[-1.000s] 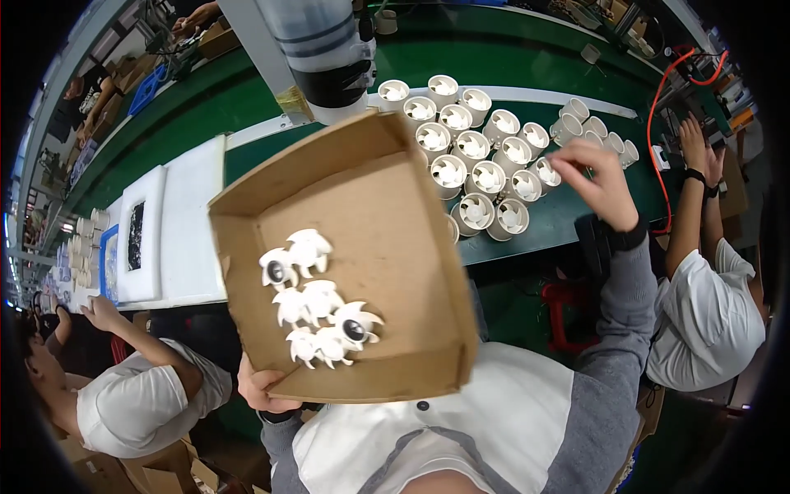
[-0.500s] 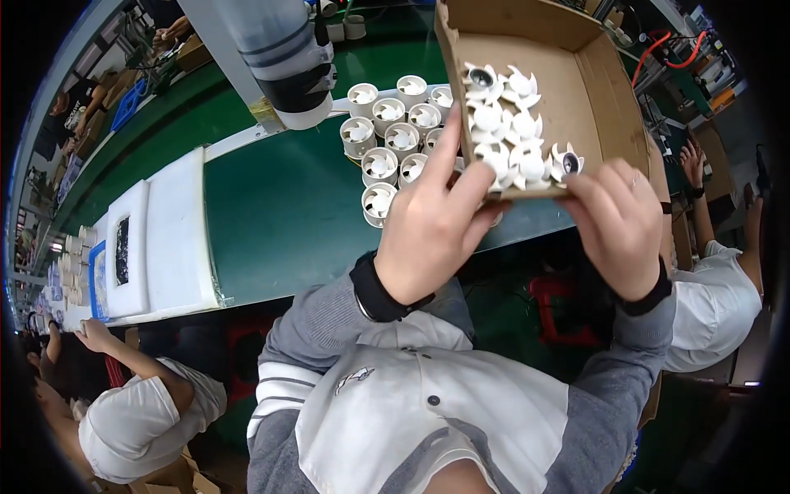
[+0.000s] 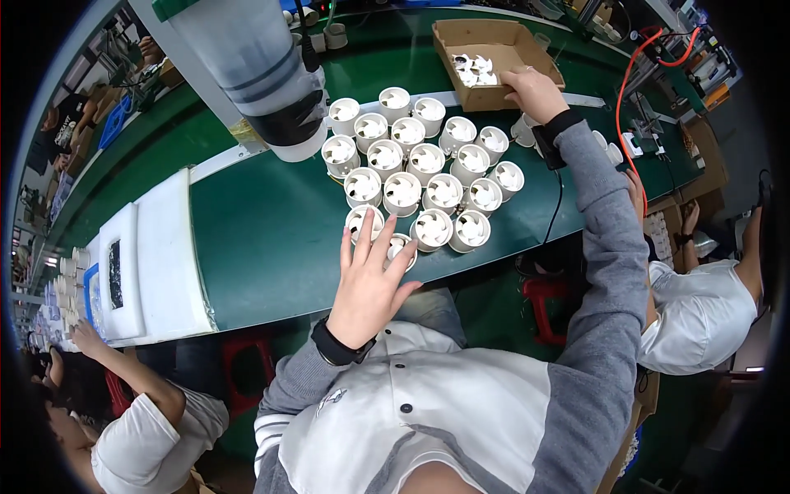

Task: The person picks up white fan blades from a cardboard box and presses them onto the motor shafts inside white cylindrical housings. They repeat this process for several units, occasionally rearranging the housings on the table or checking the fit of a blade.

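My left hand (image 3: 366,284) is open, fingers spread, its tips over the nearest of the white round fan housings (image 3: 402,191). Whether the fingertips touch them is hard to tell. Several such housings stand upright in a close cluster, each with a white bladed impeller inside. At the back, my right hand (image 3: 536,92) is closed on the near right rim of a shallow cardboard box (image 3: 494,100). Loose white fan impellers (image 3: 475,71) lie in the left part of that box.
A clear cylinder with a black band (image 3: 280,107) hangs at the left of the cluster. White boards (image 3: 160,255) lie at the bench's left end. A red air hose (image 3: 623,107) curves down at the right. Co-workers sit on both sides; red stools (image 3: 543,309) stand below the bench.
The cardboard box has gone from tilted in both my hands to the back of the bench. My left hand has let go and moved down-left to the housings; my right arm reaches farther out.
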{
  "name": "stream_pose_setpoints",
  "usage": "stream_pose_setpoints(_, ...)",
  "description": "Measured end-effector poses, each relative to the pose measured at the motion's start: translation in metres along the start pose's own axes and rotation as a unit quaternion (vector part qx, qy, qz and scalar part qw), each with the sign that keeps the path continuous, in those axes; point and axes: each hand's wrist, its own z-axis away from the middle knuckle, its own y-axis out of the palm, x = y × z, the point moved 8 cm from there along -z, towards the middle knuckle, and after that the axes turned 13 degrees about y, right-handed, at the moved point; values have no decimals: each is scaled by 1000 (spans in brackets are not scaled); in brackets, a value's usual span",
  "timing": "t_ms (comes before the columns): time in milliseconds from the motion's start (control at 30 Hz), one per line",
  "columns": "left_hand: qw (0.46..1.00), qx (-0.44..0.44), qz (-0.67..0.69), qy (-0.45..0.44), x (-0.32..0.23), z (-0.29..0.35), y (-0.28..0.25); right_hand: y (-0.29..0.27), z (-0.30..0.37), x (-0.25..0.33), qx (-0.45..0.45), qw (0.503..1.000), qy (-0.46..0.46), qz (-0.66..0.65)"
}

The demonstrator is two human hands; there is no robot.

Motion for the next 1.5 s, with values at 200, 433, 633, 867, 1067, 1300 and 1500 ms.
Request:
stream_pose_setpoints(200, 1000, 12, -26, -9, 6, -1, 14, 28, -5, 14, 74, 997, -10, 6)
stream_pose_setpoints(433, 999, 5, -52, -16, 9, -3, 21, 28, -11, 21, 67, 998, -18, 2)
stream_pose_setpoints(633, 998, 7, -50, -29, 9, -2, 21, 27, -12, 31, 68, 996, -33, -51)
stream_pose_setpoints(867, 998, 10, -60, -17, 9, -8, 18, 27, 10, 18, 85, 990, -3, -112)
stream_pose_setpoints(1067, 998, 27, -57, -18, 5, -28, 14, -10, 109, 4, 84, 908, 98, -398)
stream_pose_setpoints(1300, 991, 45, -130, 8, 2, -51, 44, 39, 152, 40, 185, 900, 58, -391)
stream_pose_setpoints(1500, 985, 31, -171, 3, 14, -39, 39, 36, 158, 79, 130, 896, 73, -419)
